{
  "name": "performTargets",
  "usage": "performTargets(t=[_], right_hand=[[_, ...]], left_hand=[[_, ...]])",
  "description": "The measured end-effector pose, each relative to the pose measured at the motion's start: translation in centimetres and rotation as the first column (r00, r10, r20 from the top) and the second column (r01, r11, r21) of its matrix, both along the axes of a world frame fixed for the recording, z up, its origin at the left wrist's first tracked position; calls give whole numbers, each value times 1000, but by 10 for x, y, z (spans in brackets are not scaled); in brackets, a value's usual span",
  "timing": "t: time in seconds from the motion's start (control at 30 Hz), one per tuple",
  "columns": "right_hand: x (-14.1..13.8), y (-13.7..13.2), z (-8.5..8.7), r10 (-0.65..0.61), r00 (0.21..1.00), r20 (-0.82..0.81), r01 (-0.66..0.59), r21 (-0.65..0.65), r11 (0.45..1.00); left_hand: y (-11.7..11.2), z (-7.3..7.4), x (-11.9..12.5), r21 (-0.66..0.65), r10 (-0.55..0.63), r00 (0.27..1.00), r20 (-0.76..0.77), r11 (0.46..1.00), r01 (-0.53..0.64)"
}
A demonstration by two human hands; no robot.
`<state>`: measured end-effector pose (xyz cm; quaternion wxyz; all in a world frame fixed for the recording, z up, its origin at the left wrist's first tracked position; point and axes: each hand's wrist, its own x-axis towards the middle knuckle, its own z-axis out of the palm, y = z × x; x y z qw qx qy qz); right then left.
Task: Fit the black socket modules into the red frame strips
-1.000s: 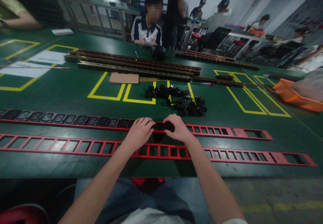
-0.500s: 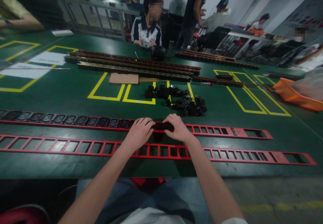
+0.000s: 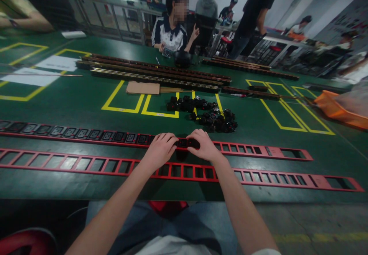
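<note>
The left hand (image 3: 161, 147) has its fingers bent low over the far red frame (image 3: 275, 152); what lies under them is hidden, so I cannot tell whether they grip anything. The right hand (image 3: 203, 144) has its thumb and fingers curved, partly open, about an end block (image 3: 194, 144); whether they squeeze it or only rest on it I cannot tell. One middle block (image 3: 182, 143) shows between the hands, seemingly seated in the same frame.

To the left of the hands, a row of blocks (image 3: 107, 136) fills that frame's openings: twelve can be counted, the first cut off by the picture's edge. To the right, five small openings show bare, plus one larger one near the end; more may be hidden by the right hand. The far frame looks well over half filled, as far as it shows.

Closer to the body, the near red frame (image 3: 319, 180) holds no blocks where it can be seen; its openings number over twenty, some covered by the forearms.

Beyond, on the green surface (image 3: 258, 128), lies a loose heap of blocks (image 3: 216, 121) in two clumps, too tangled to count. Past it are one cardboard piece (image 3: 143, 88), two paper sheets (image 3: 30, 77) and one orange bin (image 3: 335, 107).
</note>
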<state>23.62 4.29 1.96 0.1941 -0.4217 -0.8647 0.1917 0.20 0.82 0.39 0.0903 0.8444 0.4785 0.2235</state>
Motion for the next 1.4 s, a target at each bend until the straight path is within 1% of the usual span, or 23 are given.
performTargets(t=[0.3, 0.8, 1.13, 1.4], right_hand=[[2, 1, -2, -8, 1000, -6, 8, 20, 1000], [2, 1, -1, -7, 999, -36, 7, 0, 1000], [4, 4, -6, 2, 997, -76, -2, -2, 1000], [13, 5, -5, -49, 987, -151, 51, 9, 999]], left_hand=[[0, 1, 0, -3, -2, 1000, -12, 1000, 2], [0, 0, 0, -7, -2, 1000, 16, 1000, 2], [0, 0, 0, -9, -7, 1000, 6, 1000, 7], [0, -1, -1, 0, -6, 1000, 13, 1000, 6]])
